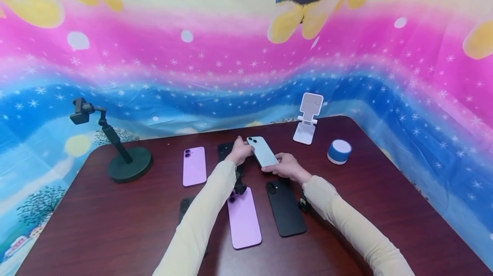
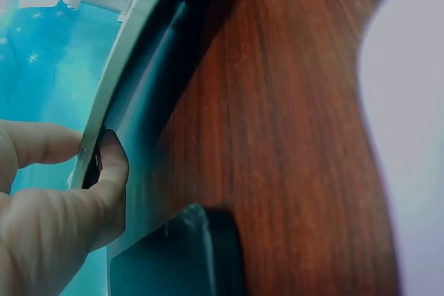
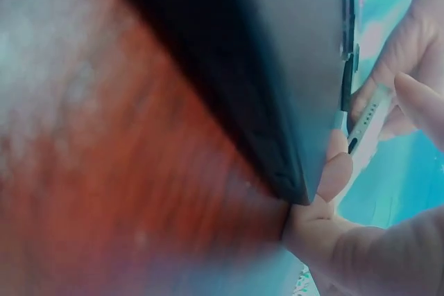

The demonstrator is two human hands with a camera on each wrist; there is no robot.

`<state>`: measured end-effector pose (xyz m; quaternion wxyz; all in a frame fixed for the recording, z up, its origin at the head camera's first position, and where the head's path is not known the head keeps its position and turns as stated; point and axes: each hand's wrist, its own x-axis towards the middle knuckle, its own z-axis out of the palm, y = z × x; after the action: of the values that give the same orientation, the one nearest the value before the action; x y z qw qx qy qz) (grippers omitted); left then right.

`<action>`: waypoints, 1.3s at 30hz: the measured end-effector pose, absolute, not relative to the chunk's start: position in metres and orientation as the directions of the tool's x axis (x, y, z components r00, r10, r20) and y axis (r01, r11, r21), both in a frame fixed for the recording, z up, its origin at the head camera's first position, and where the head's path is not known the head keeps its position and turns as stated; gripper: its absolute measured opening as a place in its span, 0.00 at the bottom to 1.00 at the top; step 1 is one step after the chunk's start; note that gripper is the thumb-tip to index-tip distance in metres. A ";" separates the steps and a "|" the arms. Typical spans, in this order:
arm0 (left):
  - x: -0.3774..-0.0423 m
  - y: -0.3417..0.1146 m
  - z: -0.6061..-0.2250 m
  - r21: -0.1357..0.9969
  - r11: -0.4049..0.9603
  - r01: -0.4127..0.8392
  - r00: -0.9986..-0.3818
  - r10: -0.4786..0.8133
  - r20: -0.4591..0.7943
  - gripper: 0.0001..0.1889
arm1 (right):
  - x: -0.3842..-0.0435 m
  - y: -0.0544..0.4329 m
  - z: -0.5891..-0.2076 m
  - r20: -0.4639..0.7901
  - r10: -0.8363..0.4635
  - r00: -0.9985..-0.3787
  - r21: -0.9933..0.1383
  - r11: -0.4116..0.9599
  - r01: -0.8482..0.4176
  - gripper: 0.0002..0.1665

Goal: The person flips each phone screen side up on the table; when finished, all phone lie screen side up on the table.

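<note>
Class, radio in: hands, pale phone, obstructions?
Left hand, right hand: both gripping pale phone. Phone tilted, camera side showing. No blockage seen; black phone near right hand.

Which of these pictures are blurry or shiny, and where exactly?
Head view: fairly clear, the pale mint-green smartphone easy to make out, with a pale sheen on the dark red-brown wooden table near the bottom edge; left wrist view: wood grain readable, but the large pale rounded shape at right is too soft to identify; right wrist view: the table heavily blurred, whitish haze at upper left.
</note>
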<state>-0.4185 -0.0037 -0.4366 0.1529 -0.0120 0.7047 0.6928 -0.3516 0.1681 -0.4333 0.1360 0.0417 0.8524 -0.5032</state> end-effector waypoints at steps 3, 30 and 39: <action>-0.416 -0.003 -0.438 0.973 0.036 -0.226 -0.955 0.188 -0.229 0.40 | -0.349 0.166 -0.435 -0.259 -0.059 -0.964 -0.832 0.521 0.191 0.45; -0.400 0.002 -0.434 0.978 -0.126 -0.166 -0.886 0.455 -0.092 0.36 | -0.361 0.184 -0.431 -0.360 -0.253 -0.898 -0.903 0.336 0.267 0.40; -0.389 0.000 -0.435 0.965 -0.127 -0.230 -0.836 0.533 -0.129 0.39 | -0.357 0.185 -0.432 -0.377 -0.367 -0.851 -0.920 0.259 0.295 0.40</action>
<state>-0.3891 0.0002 -0.4353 0.2578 0.1246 0.6082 0.7403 -0.3569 0.1849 -0.4315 0.2723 -0.0240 0.7453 -0.6081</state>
